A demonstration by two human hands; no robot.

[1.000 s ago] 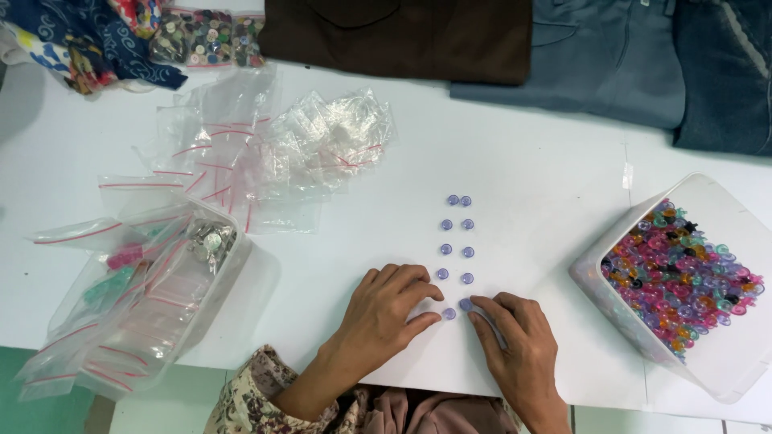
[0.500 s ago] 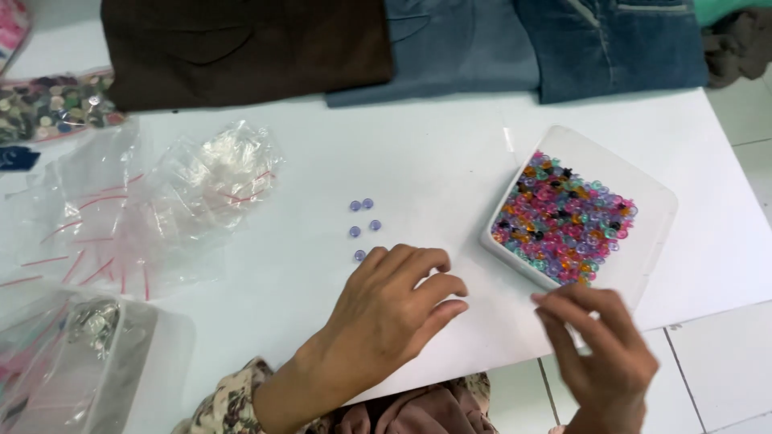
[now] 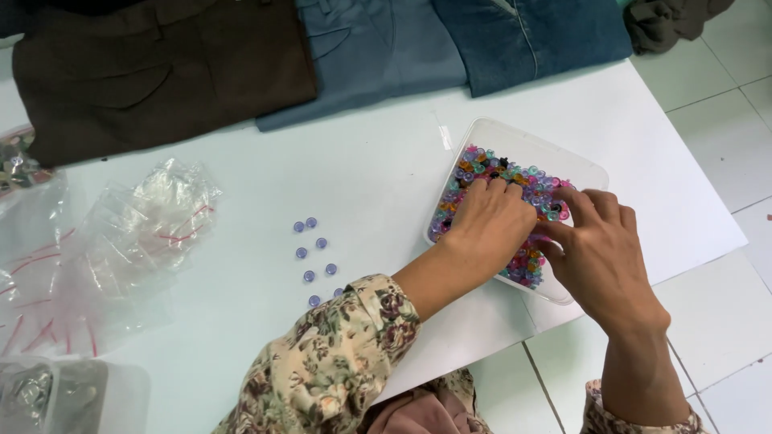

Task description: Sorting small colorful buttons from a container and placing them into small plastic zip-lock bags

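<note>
Under both hands, left hand [image 3: 489, 227], right hand [image 3: 599, 255], bead tray [image 3: 515, 143]

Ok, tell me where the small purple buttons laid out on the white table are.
In the head view, the small purple buttons lie in two short rows left of the clear plastic tray, just beyond the floral sleeve.

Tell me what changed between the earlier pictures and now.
Both hands left the rows of purple buttons and moved right into the clear tray of mixed coloured buttons: the left hand rests on them, the right hand touches beside it. Neither visibly holds anything. The purple buttons, plastic bags and folded clothes stayed put.
</note>
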